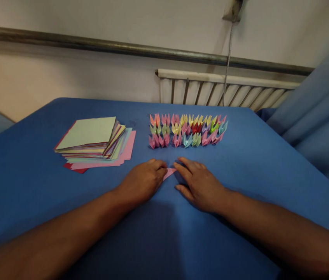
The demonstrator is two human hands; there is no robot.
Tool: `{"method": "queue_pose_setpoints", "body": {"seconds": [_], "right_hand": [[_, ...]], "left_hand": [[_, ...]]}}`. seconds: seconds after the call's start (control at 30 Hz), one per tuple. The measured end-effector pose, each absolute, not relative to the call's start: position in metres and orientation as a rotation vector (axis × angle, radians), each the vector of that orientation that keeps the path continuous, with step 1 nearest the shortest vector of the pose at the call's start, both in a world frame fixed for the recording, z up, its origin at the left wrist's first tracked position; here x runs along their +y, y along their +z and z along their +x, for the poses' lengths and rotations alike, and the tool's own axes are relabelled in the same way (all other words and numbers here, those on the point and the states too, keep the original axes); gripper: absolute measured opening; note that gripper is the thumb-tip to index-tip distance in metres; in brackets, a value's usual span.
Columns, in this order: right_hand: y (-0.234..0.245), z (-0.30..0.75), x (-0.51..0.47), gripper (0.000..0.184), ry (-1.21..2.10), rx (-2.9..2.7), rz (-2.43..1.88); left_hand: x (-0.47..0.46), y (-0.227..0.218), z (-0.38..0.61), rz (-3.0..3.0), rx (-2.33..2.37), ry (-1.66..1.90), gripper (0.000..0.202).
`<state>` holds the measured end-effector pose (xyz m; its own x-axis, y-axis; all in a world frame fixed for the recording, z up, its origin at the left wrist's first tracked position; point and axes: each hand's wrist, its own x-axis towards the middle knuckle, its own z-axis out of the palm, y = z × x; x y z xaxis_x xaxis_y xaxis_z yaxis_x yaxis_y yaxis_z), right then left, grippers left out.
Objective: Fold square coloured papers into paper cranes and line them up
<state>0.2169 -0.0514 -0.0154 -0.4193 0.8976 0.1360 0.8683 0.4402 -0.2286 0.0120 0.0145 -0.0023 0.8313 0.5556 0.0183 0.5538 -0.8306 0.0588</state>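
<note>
A small folded pink paper (169, 172) lies on the blue table (240, 163) between my hands, mostly covered. My left hand (142, 179) has its fingers curled down on the paper's left side. My right hand (199, 183) lies flat, fingers stretched, its fingertips pressing the paper's right edge. Behind them stand rows of several small folded paper pieces (186, 130) in pink, yellow, green and blue. A stack of coloured square sheets (94, 143) with a pale green sheet on top lies at the left.
A wall with a metal rail (123, 47) runs behind the table. A white slatted radiator (225, 91) stands at the back right, with a cord (228, 62) hanging over it. Blue fabric (322, 116) hangs at the right.
</note>
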Motion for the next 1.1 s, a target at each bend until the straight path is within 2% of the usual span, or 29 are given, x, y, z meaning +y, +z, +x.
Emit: {"method": "queue_pose_setpoints", "body": {"seconds": [0.07, 0.53, 1.1], "right_hand": [[-0.015, 0.216, -0.051, 0.058, 0.184, -2.507, -1.502], [-0.015, 0.214, -0.055, 0.052, 0.147, -2.437, -1.655], [-0.012, 0.216, -0.053, 0.044, 0.126, -2.498, -1.570]], "left_hand": [[0.014, -0.003, 0.012, 2.956, 0.897, 0.059, 0.031], [0.012, 0.004, 0.011, 2.931, 0.884, 0.040, 0.024], [0.022, -0.006, 0.007, 2.670, 0.948, 0.289, 0.022]]}}
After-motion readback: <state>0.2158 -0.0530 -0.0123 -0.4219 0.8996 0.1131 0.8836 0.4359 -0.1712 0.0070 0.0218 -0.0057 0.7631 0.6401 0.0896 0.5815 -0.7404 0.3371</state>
